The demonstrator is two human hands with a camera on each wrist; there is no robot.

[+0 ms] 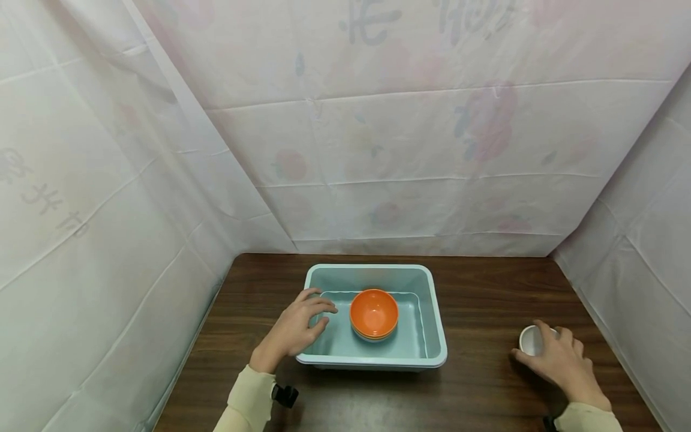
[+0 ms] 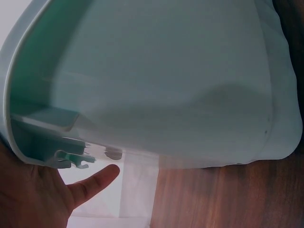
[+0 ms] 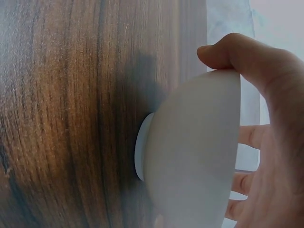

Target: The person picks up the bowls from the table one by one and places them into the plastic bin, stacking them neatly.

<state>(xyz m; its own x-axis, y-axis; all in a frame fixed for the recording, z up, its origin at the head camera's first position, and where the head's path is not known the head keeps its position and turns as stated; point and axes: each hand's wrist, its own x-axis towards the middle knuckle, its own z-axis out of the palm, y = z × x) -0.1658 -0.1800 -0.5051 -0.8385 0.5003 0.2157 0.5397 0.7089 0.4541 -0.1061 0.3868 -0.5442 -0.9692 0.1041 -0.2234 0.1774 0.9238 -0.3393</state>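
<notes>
A light blue plastic basin [image 1: 372, 362] stands on the table, with an orange bowl [image 1: 374, 313] stacked on at least one other bowl inside it. My left hand [image 1: 299, 324] hangs over the basin's left rim, fingers spread and loosely bent, holding nothing. In the left wrist view its thumb [image 2: 95, 185] points out beside the basin's outer wall. Far to the right, a small white bowl [image 1: 531, 341] is under my right hand [image 1: 564, 363]. The right wrist view shows the thumb [image 3: 228, 52] at the bowl's rim and several fingers curled round the opposite side.
The dark wooden table [image 1: 486, 288] spans the space between white cloth walls. A printed white cloth [image 1: 410, 198] rises along its back edge, and another cloth [image 1: 108, 288] stands along the left side. A small black device [image 1: 285, 396] is worn at the left wrist.
</notes>
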